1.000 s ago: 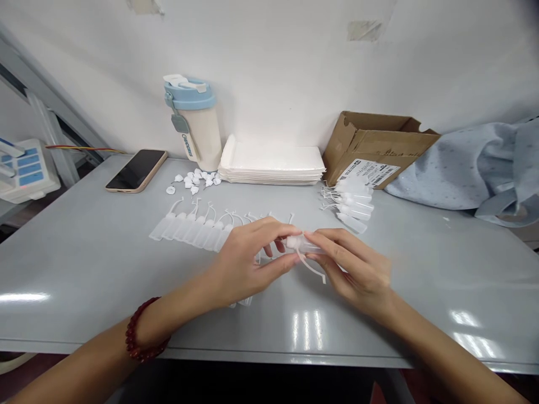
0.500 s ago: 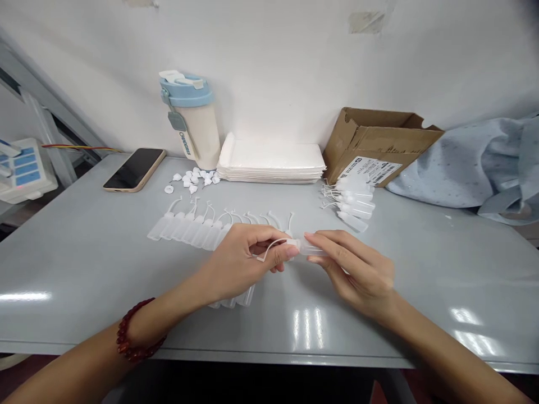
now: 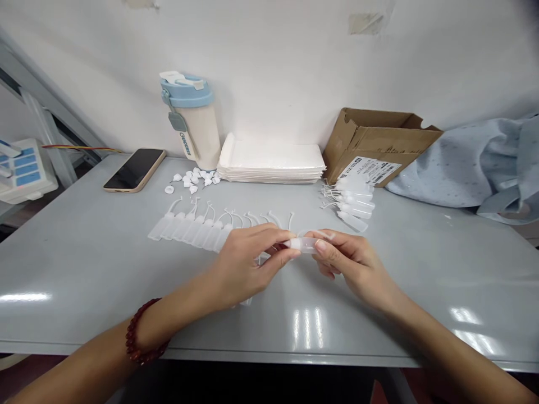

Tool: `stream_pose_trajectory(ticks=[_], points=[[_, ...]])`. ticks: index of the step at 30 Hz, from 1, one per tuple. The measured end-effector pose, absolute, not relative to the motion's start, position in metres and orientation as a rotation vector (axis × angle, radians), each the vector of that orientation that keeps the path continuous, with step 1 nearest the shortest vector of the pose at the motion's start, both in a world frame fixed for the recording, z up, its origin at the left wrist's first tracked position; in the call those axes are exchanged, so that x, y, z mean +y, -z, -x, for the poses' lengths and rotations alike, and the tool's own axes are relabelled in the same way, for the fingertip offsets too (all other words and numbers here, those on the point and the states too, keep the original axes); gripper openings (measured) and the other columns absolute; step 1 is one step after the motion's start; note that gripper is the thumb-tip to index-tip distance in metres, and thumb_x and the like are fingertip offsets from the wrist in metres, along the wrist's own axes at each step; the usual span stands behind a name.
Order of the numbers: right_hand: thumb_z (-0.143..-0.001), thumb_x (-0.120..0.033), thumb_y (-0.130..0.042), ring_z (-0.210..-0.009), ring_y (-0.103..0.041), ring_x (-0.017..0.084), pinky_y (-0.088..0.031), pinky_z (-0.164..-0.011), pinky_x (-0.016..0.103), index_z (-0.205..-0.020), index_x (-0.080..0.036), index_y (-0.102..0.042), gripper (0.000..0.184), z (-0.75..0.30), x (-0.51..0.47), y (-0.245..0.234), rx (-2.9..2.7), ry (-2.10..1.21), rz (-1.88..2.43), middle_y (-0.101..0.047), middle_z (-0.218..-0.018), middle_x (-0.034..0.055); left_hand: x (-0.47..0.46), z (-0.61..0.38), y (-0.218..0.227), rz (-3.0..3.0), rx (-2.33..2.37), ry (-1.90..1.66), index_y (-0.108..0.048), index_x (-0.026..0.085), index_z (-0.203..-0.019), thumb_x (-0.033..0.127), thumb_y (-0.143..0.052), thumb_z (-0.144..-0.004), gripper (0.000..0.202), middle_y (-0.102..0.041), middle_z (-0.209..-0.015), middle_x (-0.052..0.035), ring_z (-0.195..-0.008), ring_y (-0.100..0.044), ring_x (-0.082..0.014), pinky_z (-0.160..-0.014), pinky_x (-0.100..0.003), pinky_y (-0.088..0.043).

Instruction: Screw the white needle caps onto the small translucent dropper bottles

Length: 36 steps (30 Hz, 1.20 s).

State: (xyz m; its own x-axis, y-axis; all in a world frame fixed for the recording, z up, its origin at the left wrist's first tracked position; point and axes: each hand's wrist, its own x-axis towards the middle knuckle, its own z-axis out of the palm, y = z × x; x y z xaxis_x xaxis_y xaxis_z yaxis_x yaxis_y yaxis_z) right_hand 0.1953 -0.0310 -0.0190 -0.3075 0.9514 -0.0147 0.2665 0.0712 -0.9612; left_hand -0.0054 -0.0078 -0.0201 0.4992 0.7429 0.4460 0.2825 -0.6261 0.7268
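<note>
Both hands meet above the middle of the grey table (image 3: 84, 264), pinching one small translucent plastic bottle (image 3: 304, 244) between them. My left hand (image 3: 248, 264) grips its cap end with thumb and fingertips. My right hand (image 3: 351, 264) curls around its body. A row of several similar bottles (image 3: 189, 229) with thin tethered caps lies flat just behind and under my left hand. A second small heap of bottles (image 3: 352, 203) lies at the right, in front of the box.
At the back stand a blue-lidded tumbler (image 3: 193, 120), a stack of white trays (image 3: 272, 161), an open cardboard box (image 3: 379, 143) and loose white caps (image 3: 193, 179). A phone (image 3: 135, 169) lies back left; blue cloth (image 3: 471, 163) lies at the right.
My right hand has drawn in and curled tighter round the bottle. The bottle's thin tether, seen looping out half a second ago, is now tucked between the hands.
</note>
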Motion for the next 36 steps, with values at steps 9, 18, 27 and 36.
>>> stream_pose_trajectory(ticks=[9,18,27,36], points=[[-0.084,-0.007,-0.058,-0.077,-0.061,0.013,-0.05,-0.066,0.026,-0.116,-0.022,-0.063,0.036,-0.192,-0.032,0.026,-2.004,-0.478,0.911,-0.066,-0.089,0.0044,-0.007,0.004,0.008,-1.75,0.939,-0.831,-0.069,0.015,-0.078,0.03,-0.054,-0.089,0.024,-0.066,-0.07,-0.0002,-0.062,-0.061,-0.009,-0.059,-0.017,-0.051],[-0.086,-0.01,-0.056,-0.071,-0.059,0.013,-0.048,-0.061,0.026,-0.111,-0.016,-0.063,0.028,-0.194,-0.032,0.028,-1.995,-0.444,0.936,-0.064,-0.082,0.0047,-0.004,0.007,0.006,-1.645,0.964,-0.652,-0.062,0.014,-0.063,0.032,-0.056,-0.087,0.03,-0.06,-0.056,0.0026,-0.053,-0.058,-0.0071,-0.052,-0.015,-0.045],[-0.091,-0.028,-0.049,-0.066,-0.06,0.012,-0.048,-0.06,0.025,-0.101,-0.019,-0.065,0.021,-0.2,-0.023,0.029,-1.891,-0.665,1.2,-0.067,-0.079,0.0008,-0.002,0.006,0.011,-1.77,1.053,-0.705,-0.066,0.014,-0.081,0.034,-0.052,-0.089,0.025,-0.062,-0.064,0.001,-0.057,-0.058,-0.0078,-0.055,-0.017,-0.046],[-0.081,-0.027,-0.057,-0.077,-0.059,0.023,-0.05,-0.071,0.039,-0.1,-0.019,-0.069,0.024,-0.291,0.041,0.04,-1.721,0.158,1.654,-0.067,-0.084,0.0076,0.033,0.029,0.012,-1.592,1.402,-1.12,-0.066,0.014,-0.094,0.034,-0.061,-0.081,0.024,-0.064,-0.07,-0.0014,-0.059,-0.06,-0.0119,-0.053,-0.021,-0.05]])
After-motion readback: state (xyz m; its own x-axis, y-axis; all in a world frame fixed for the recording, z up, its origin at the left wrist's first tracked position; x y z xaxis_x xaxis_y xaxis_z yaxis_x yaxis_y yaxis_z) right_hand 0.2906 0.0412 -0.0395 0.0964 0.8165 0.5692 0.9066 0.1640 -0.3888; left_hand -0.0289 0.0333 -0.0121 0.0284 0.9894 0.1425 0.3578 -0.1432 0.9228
